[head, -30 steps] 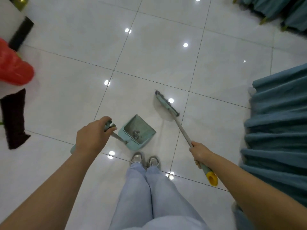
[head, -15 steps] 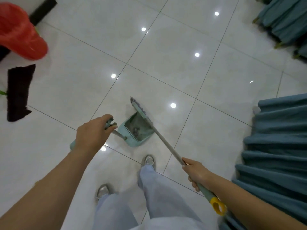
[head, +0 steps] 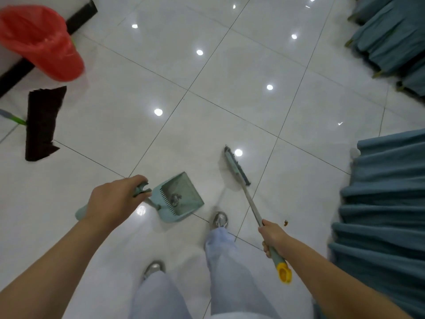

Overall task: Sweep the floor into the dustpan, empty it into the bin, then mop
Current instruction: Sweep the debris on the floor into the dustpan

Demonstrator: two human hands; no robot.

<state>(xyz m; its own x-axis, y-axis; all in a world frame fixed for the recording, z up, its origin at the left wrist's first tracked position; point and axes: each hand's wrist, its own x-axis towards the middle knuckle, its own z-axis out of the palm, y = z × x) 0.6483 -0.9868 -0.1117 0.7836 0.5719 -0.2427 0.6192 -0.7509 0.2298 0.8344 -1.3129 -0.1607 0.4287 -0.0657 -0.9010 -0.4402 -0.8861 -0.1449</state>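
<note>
My left hand (head: pixel 110 203) grips the handle of a pale green dustpan (head: pixel 181 199) that rests on the white tiled floor (head: pixel 230 88), with a small clump of grey dirt inside. My right hand (head: pixel 271 236) holds the long handle of a broom, near its yellow end cap. The broom's head (head: pixel 236 166) sits on the floor to the right of the pan, apart from it. A small brown scrap (head: pixel 285 223) lies on the floor beside my right hand. At far left stand a bin with a red bag (head: pixel 41 42) and a dark mop head (head: pixel 42 123).
Blue-green pleated cloth (head: pixel 386 215) hangs down along the right side. More of the same cloth covers chairs (head: pixel 391 35) at the top right. My legs and grey shoes (head: pixel 219 219) stand just behind the dustpan. A black skirting strip (head: pixel 76 14) runs behind the bin.
The broom head has swung from the dustpan's mouth out to the right. My view and feet have shifted, so the bin and mop appear closer.
</note>
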